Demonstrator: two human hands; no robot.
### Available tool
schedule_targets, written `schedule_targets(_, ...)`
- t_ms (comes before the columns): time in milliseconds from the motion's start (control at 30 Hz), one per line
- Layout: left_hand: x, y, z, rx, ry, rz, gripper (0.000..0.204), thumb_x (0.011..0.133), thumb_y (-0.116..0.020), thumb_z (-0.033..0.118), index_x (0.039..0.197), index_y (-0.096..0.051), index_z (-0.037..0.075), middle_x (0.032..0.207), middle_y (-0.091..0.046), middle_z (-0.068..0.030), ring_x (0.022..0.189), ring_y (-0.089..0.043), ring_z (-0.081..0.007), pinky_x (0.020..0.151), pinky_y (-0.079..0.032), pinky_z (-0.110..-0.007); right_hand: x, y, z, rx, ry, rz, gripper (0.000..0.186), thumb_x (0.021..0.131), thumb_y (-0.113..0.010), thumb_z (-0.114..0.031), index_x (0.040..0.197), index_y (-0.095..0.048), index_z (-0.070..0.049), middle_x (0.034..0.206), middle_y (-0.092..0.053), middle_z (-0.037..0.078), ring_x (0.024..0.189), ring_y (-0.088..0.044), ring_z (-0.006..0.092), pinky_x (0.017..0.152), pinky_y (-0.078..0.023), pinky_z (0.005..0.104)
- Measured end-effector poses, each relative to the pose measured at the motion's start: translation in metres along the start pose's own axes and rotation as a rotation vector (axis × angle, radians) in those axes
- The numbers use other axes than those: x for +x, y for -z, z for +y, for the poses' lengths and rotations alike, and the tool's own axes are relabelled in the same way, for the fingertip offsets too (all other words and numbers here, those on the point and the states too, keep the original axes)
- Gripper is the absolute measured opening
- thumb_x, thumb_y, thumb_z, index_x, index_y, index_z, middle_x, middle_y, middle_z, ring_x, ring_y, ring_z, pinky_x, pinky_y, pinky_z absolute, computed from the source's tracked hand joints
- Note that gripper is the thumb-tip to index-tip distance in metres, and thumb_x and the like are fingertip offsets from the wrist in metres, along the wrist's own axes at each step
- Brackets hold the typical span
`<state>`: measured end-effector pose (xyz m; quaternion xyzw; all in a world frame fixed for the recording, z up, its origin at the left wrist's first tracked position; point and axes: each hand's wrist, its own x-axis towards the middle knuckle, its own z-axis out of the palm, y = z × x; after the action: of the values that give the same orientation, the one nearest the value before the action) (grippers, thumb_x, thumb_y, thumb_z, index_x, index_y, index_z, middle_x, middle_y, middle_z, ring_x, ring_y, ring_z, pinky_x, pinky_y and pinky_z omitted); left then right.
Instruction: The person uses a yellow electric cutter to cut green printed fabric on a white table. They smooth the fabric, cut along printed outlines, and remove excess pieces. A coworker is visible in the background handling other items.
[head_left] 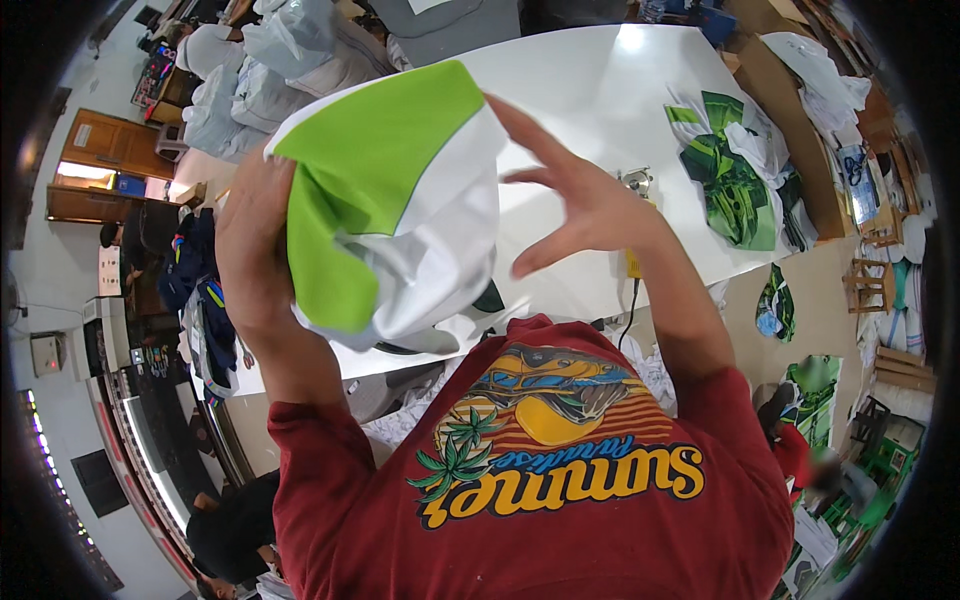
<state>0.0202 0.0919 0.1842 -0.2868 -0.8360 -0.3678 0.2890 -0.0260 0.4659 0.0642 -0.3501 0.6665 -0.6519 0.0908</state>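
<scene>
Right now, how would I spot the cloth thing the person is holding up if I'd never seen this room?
Find the big white table that fills the middle of the view. Just above its near edge, the left hand holds up a bunched cloth piece, with the right hand open beside it. It is plain bright green and white, while the fabric pile lying farther right on the table has a dark green leafy print.

At the frame's centre, the folded cloth piece [390, 200] is bright lime green on top and plain white below. The bench [600, 90] is glossy white. At upper right, a fabric pile [740, 180] mixes dark and light green leaf-like print with white. The person's shirt [540, 480] is dark red with a yellow, orange and blue graphic
</scene>
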Motion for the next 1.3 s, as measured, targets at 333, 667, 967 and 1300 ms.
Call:
schedule_targets(333, 0.113, 0.038, -0.151, 0.444, 0.200, -0.695, 0.052, 0.098, -0.098, 0.019, 0.145, -0.087, 0.000, 0.132, -0.091, -0.0174, 0.124, -0.087, -0.0353, 0.116, -0.063, -0.047, 0.129, 0.108, -0.005, -1.047, -0.079, 0.092, 0.040, 0.099, -0.097, -0.033, 0.127, -0.097, -0.005, 0.107, -0.092, 0.020, 0.091, -0.086, 0.0348, 0.092, -0.067, 0.0436)
schedule_targets(667, 0.098, 0.118, -0.105, 0.360, 0.234, 0.132, 0.045, 0.114, -0.069, 0.004, 0.156, -0.084, 0.001, 0.144, -0.090, -0.0126, 0.130, -0.082, -0.0188, 0.118, -0.062, -0.038, 0.066, 0.123, -0.096, -1.147, 0.499, 0.683, 0.035, 0.098, -0.085, -0.002, 0.129, -0.097, -0.013, 0.112, -0.086, 0.015, 0.104, -0.083, 0.0362, 0.095, -0.066, 0.0469)
schedule_targets(967, -0.133, -0.003, -0.085, 0.077, 0.615, -0.647, 0.056, 0.116, -0.079, 0.003, 0.166, -0.086, 0.027, 0.211, -0.028, -0.0123, 0.194, -0.024, -0.0426, 0.154, -0.028, -0.051, -0.104, 0.041, 0.047, -0.918, -0.102, 0.210, 0.057, 0.084, -0.089, 0.002, 0.135, -0.094, -0.022, 0.136, -0.080, 0.006, 0.134, -0.077, 0.0350, 0.118, -0.061, 0.0523)
schedule_targets(1300, -0.281, -0.166, -0.163, 0.299, 0.829, -1.058, 0.097, 0.093, -0.104, 0.057, 0.183, -0.069, 0.043, 0.215, -0.007, -0.0111, 0.197, -0.008, -0.0410, 0.147, -0.019, -0.087, -0.223, 0.020, 0.194, -1.037, -0.528, 0.196, 0.066, 0.103, -0.094, -0.031, 0.163, -0.077, -0.012, 0.169, -0.068, 0.018, 0.159, -0.064, 0.0417, 0.129, -0.056, 0.0589)
